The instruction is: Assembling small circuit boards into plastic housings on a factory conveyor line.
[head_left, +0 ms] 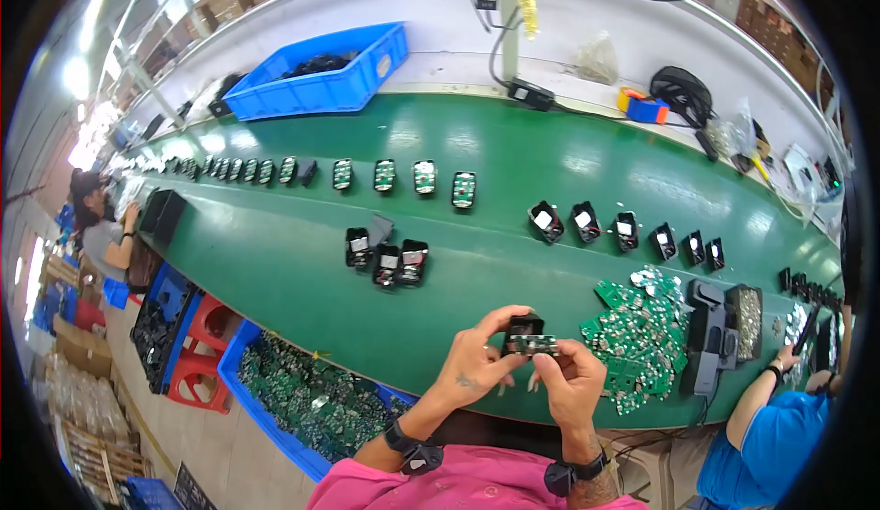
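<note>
Above the table's front edge, my left hand [469,363] is closed around a small black plastic housing [522,325]. My right hand [570,383] pinches a green circuit board [533,343] edge-on at the housing's near side; whether the board touches the housing I cannot tell. Right of my hands spreads a heap of loose green circuit boards [632,345]. Three black housings with parts inside [388,264] stand together on the table to the left. Farther back, a row of housings with green boards [423,177] runs leftward, and open housings with white parts [626,230] line the right.
Blue bins hold black parts [316,79] at the back and boards [312,400] below the front edge. A black device [706,336] stands beside the heap. Red stools [206,354] are at lower left. Co-workers sit left [101,235] and right [770,446] along the green table [275,276].
</note>
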A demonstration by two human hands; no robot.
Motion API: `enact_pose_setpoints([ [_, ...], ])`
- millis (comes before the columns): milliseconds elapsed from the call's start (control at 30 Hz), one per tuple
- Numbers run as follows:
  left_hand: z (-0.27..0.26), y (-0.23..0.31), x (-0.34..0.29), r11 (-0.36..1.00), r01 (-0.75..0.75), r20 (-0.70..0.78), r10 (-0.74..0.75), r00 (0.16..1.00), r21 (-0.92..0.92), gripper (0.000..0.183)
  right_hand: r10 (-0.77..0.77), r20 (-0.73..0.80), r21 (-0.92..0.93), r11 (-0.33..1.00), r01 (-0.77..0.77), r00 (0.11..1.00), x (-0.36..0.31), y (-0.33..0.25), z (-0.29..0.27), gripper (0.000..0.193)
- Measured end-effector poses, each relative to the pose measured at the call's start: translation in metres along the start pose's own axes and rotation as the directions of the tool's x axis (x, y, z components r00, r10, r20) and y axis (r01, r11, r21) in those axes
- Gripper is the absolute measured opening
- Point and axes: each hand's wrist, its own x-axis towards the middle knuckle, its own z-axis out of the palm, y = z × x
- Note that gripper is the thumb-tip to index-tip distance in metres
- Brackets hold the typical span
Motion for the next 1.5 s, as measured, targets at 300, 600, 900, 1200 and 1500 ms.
enact_pose_setpoints([
  [300, 0.007, 0.011, -0.005, 0.985, -0.147, 0.049, 0.143, 0.988, 0.095, 0.056, 0.138, -0.047, 0.164, 0.978, -0.129, 0.989, 0.004, 0.015, -0.029, 0.029],
  [600, 0.023, -0.019, -0.002, 0.776, -0.431, -0.096, 0.526, 0.845, 0.461, 0.059, 0.062, 0.232, -0.321, 0.947, 0.016, 0.971, 0.003, -0.020, -0.018, 0.030],
  [900, 0.035, -0.006, -0.001, 0.914, -0.331, -0.150, 0.370, 0.917, 0.235, 0.049, -0.126, 0.059, -0.559, 0.817, 0.137, 0.990, 0.006, -0.027, -0.013, 0.025],
  [1200, 0.028, -0.007, -0.001, 0.992, -0.118, -0.180, 0.109, 0.978, -0.039, 0.039, -0.239, 0.127, -0.583, 0.767, 0.267, 0.963, 0.014, -0.024, -0.008, 0.026],
  [1500, 0.039, -0.009, 0.001, 0.987, -0.059, -0.214, 0.026, 0.976, -0.147, 0.036, -0.199, 0.057, -0.636, 0.748, 0.189, 0.978, 0.009, -0.013, -0.006, 0.031],
])
